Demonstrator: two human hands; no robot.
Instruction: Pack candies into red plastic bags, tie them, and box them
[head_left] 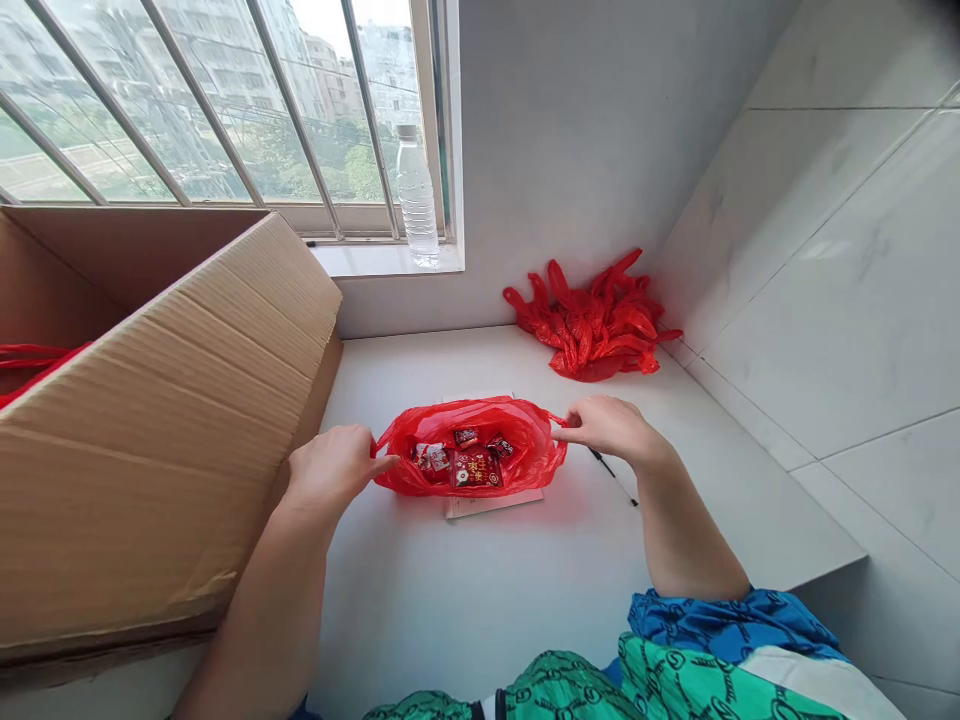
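Note:
A red plastic bag [529,437] lies open on the white ledge [465,590]. Inside it I see several small wrapped sweets and a red packet [475,467]. My left hand [335,466] pinches the bag's left handle. At the bag's right handle my right hand [611,425] is closed in a pinch too. Both hands pull the mouth of the bag apart. A white sheet or card [491,503] lies under the bag.
A big open cardboard box [150,420] stands on the left, with red plastic showing inside. More red bags [592,320] are piled at the back corner. A clear water bottle [417,195] stands on the window sill. A thin black stick [615,475] lies by my right wrist.

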